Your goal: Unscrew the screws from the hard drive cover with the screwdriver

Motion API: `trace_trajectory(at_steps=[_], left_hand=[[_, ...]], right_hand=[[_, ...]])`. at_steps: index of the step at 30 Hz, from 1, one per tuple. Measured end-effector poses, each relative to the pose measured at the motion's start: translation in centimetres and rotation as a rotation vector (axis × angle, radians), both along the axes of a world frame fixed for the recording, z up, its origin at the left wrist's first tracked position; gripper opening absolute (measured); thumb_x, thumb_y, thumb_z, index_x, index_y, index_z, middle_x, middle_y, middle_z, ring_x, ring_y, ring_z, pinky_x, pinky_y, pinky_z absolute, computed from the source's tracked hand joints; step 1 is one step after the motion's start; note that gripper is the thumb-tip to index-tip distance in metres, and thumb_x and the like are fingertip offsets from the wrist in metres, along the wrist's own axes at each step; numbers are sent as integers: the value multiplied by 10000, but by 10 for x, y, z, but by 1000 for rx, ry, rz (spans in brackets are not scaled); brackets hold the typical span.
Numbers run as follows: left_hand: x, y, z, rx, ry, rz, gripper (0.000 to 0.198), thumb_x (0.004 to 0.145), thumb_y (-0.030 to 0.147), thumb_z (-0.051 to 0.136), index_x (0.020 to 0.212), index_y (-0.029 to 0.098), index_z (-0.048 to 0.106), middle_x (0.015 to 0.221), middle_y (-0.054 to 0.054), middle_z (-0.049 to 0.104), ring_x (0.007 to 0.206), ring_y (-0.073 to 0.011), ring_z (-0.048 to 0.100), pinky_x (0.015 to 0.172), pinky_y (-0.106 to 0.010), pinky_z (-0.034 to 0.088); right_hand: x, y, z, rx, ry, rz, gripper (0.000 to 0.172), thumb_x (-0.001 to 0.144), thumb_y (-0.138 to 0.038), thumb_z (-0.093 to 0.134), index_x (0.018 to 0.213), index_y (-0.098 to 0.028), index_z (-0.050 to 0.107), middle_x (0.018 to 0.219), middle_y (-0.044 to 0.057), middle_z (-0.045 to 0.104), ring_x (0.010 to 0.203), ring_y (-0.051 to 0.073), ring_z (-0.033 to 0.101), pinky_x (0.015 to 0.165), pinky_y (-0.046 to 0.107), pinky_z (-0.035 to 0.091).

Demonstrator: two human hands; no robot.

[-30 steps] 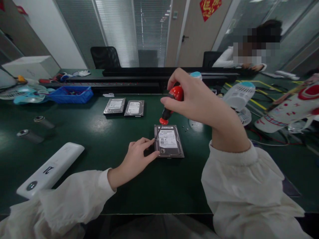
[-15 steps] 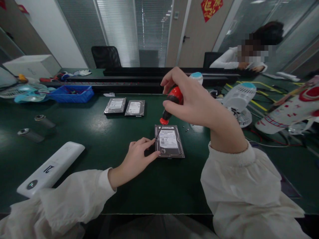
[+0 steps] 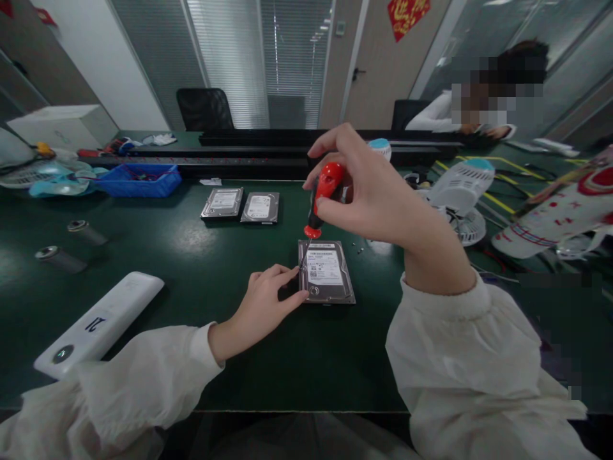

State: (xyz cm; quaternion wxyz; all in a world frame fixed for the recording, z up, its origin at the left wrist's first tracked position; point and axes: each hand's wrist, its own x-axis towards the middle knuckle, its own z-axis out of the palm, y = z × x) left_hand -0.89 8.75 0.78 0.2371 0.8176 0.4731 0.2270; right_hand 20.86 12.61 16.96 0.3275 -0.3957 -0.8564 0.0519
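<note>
A hard drive (image 3: 327, 271) with a white label lies flat on the green table. My left hand (image 3: 261, 306) grips its left edge, index finger beside the screwdriver's tip and thumb on the near left corner. Above the drive, my right hand (image 3: 366, 188) is closed around the handle of a red and black screwdriver (image 3: 313, 214). The thin shaft slants down to the drive's left side, where its tip meets the edge by my left index finger. Several small screws (image 3: 358, 248) lie just right of the drive.
Two more hard drives (image 3: 221, 203) sit side by side farther back. To the left are a blue tray (image 3: 138, 181), two metal cylinders (image 3: 62, 259) and a white power bank (image 3: 100, 322). White fans (image 3: 460, 185) and cables stand right. A person (image 3: 443, 115) sits across the table.
The screwdriver's handle has tilted slightly left and more upright, and my right fingers have loosened and shifted around it. My left hand and the hard drive have stayed in place.
</note>
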Motion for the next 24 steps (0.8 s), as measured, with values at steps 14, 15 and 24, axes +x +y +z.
trace_trajectory(at_steps=[14,15,24], left_hand=[[-1,-1,0,5,-15,-2,478,1042,451,676,1464,226,691,1283,-85,747,1160,-291,715,1036,-497,523],[-1,-1,0,6,-17,-2,478,1043,455,675,1465,231,691,1282,-84,747,1161,-291,714,1035,-495,524],[-1,-1,-1,8,-20,-7,478,1052,460,665,1464,218,692,1296,-90,741,1177,-292,700,1054,-519,506]], right_hand=[[-1,0,4,33,-66,82,291,959,-265,621,1242,-219,678,1251,95,700,1044,242,641,923,405,526],[-1,0,4,35,-67,85,298,985,-304,617,1266,-222,673,1255,96,699,1056,245,641,935,409,523],[-1,3,-1,57,-46,89,333,985,-219,571,1306,-179,649,1254,116,701,1051,249,654,921,417,530]])
